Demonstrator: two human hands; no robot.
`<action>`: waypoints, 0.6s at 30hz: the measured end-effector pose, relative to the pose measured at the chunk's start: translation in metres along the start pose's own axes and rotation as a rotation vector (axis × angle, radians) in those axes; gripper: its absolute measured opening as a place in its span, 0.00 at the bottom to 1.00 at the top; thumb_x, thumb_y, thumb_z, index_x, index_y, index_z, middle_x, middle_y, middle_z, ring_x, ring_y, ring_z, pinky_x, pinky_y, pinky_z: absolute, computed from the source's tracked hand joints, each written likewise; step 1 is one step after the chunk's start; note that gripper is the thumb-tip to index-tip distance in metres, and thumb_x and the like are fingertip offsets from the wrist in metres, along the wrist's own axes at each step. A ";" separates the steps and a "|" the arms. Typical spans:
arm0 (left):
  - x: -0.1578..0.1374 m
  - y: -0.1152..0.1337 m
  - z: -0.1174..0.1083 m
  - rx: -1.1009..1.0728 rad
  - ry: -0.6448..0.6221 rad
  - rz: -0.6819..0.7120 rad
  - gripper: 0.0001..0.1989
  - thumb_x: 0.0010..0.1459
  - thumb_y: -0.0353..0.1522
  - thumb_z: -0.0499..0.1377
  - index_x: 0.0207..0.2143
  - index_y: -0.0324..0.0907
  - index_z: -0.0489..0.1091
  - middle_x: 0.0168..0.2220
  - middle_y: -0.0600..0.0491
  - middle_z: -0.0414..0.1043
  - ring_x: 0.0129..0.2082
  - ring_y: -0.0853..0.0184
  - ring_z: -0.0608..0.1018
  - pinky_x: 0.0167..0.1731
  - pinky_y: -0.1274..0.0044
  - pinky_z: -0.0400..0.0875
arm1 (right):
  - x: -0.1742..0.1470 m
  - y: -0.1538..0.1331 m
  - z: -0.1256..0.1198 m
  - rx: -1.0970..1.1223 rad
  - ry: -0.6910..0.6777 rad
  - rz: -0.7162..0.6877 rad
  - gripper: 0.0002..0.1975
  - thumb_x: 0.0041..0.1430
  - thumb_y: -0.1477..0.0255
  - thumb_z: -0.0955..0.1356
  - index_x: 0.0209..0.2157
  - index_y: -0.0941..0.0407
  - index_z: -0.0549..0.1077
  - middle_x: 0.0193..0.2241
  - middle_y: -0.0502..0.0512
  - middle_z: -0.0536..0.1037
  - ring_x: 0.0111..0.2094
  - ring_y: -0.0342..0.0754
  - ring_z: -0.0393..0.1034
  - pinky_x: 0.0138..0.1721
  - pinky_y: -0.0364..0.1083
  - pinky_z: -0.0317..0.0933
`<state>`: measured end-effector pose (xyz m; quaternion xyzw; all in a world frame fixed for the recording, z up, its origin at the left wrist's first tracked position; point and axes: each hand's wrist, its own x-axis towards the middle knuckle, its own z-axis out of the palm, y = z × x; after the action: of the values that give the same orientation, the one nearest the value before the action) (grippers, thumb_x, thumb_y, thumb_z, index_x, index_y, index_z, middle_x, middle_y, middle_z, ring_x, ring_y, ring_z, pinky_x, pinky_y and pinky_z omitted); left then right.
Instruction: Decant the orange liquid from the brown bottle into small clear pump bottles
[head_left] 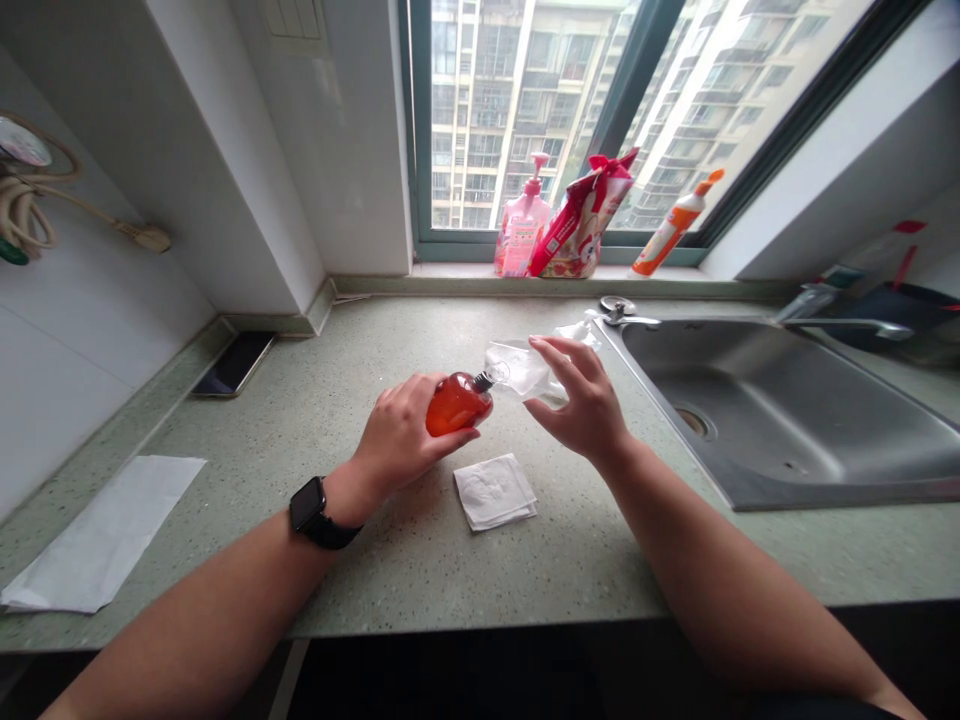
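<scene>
My left hand [409,425], with a black watch on its wrist, is wrapped round a bottle of orange-red liquid [459,405]. The bottle is tilted, its black neck and clear cap pointing right. My right hand [577,395] is held off to the right of the cap, thumb and fingers apart, with nothing between them. Behind the bottle and right hand lies crumpled white tissue or plastic [521,368], partly hidden. A folded white paper napkin [495,491] rests on the counter just below the bottle.
A steel sink [795,420] is set into the speckled counter [420,570] at right. Sheets of white paper [105,535] and a phone [234,363] lie at left. On the windowsill stand a pink pump bottle [521,235], a red bag [585,220] and an orange bottle [675,228].
</scene>
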<state>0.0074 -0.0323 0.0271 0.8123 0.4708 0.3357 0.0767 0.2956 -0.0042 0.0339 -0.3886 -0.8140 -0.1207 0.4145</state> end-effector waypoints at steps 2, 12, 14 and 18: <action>0.000 0.000 0.000 -0.007 -0.002 0.002 0.35 0.61 0.55 0.70 0.60 0.45 0.67 0.55 0.43 0.79 0.52 0.49 0.82 0.55 0.56 0.75 | 0.000 -0.001 -0.001 0.003 0.010 -0.009 0.49 0.58 0.77 0.73 0.76 0.36 0.55 0.61 0.58 0.74 0.59 0.65 0.74 0.61 0.67 0.72; -0.001 0.002 0.001 -0.032 -0.008 -0.004 0.34 0.61 0.54 0.69 0.60 0.46 0.67 0.55 0.43 0.79 0.52 0.50 0.82 0.54 0.56 0.76 | 0.003 -0.005 -0.003 0.001 0.041 -0.019 0.49 0.60 0.77 0.73 0.76 0.34 0.54 0.61 0.57 0.74 0.59 0.65 0.74 0.60 0.67 0.72; -0.001 0.003 0.001 -0.032 -0.016 -0.007 0.34 0.61 0.54 0.69 0.60 0.45 0.67 0.56 0.42 0.79 0.52 0.50 0.82 0.54 0.56 0.76 | 0.003 -0.006 -0.003 0.002 0.046 -0.023 0.49 0.59 0.77 0.73 0.76 0.35 0.54 0.61 0.58 0.74 0.58 0.65 0.74 0.59 0.67 0.72; -0.001 0.003 0.000 -0.030 -0.022 -0.006 0.34 0.61 0.53 0.70 0.60 0.45 0.66 0.56 0.42 0.78 0.52 0.50 0.82 0.54 0.56 0.75 | 0.003 -0.006 -0.003 -0.005 0.049 -0.023 0.49 0.60 0.78 0.73 0.76 0.35 0.54 0.61 0.57 0.74 0.58 0.65 0.74 0.59 0.67 0.72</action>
<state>0.0094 -0.0346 0.0280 0.8133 0.4672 0.3334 0.0951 0.2921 -0.0077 0.0386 -0.3771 -0.8078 -0.1367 0.4319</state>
